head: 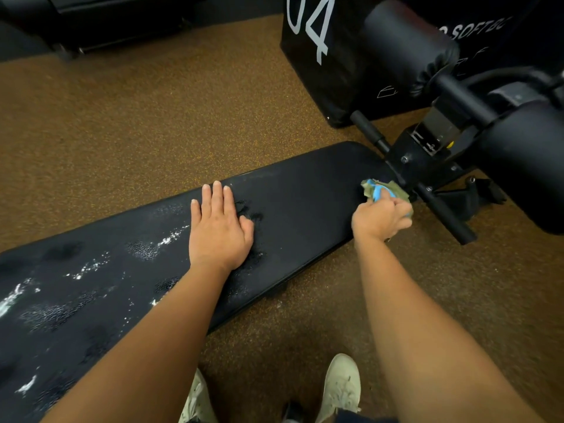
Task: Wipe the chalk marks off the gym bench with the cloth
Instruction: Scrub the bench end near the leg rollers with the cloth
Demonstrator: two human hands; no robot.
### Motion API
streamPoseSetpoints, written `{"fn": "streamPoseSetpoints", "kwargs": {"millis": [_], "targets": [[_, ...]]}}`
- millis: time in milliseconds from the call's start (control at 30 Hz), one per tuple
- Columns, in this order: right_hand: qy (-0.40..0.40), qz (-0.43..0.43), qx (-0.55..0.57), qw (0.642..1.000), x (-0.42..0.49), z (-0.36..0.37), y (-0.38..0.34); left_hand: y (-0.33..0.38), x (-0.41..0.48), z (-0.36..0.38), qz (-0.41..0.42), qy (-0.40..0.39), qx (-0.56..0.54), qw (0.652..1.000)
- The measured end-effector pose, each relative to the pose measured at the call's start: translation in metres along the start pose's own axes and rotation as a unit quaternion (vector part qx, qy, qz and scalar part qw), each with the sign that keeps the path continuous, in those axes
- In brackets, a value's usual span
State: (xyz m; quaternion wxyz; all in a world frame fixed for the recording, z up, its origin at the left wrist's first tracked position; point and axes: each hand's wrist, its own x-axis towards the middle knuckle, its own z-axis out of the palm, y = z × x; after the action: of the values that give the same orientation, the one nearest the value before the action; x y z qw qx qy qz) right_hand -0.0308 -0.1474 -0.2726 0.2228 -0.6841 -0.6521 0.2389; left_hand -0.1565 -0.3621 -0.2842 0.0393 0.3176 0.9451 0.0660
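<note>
The right hand (pixel 380 219) is closed around the bunched green-and-blue cloth (pixel 385 190), pressing it on the counter (pixel 305 206) at its right-of-centre end, beside the black frame. The left hand (pixel 218 228) lies flat and empty mid-pad. The pad's long axis runs to the lower left, where the chalk marks (pixel 171 238) lie, probably thickest at the frame's left edge; the cloth must travel that way, past the left hand.
</note>
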Motion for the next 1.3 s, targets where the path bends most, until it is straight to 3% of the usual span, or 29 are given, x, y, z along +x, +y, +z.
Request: {"fn": "streamPoseSetpoints", "kwargs": {"millis": [200,467,633,833,967,1100,1300], "targets": [[-0.034,-0.14,-0.046,0.988,-0.047,0.01,0.021,0.001,-0.001,-0.001,-0.003,0.001,-0.003,1.0],[-0.018,0.011,-0.039,0.999,0.012,-0.001,-0.007,0.0,0.0,0.001,0.001,0.0,0.001,1.0],[-0.044,-0.083,-0.015,0.995,-0.027,0.007,0.015,0.0,0.0,0.001,-0.004,-0.003,0.006,1.0],[-0.036,0.062,-0.009,0.997,0.022,-0.006,-0.01,0.001,0.0,0.001,-0.004,-0.005,0.007,1.0],[-0.06,0.038,0.036,0.997,-0.041,0.003,-0.004,0.002,0.0,0.001,-0.009,-0.003,0.013,1.0],[-0.076,-0.065,0.002,0.995,-0.079,0.007,0.01,0.002,-0.001,0.0,-0.008,-0.005,0.009,1.0],[-0.027,0.03,0.0,0.999,-0.028,0.006,-0.007,0.001,-0.001,-0.001,-0.005,-0.009,0.007,1.0]]}}
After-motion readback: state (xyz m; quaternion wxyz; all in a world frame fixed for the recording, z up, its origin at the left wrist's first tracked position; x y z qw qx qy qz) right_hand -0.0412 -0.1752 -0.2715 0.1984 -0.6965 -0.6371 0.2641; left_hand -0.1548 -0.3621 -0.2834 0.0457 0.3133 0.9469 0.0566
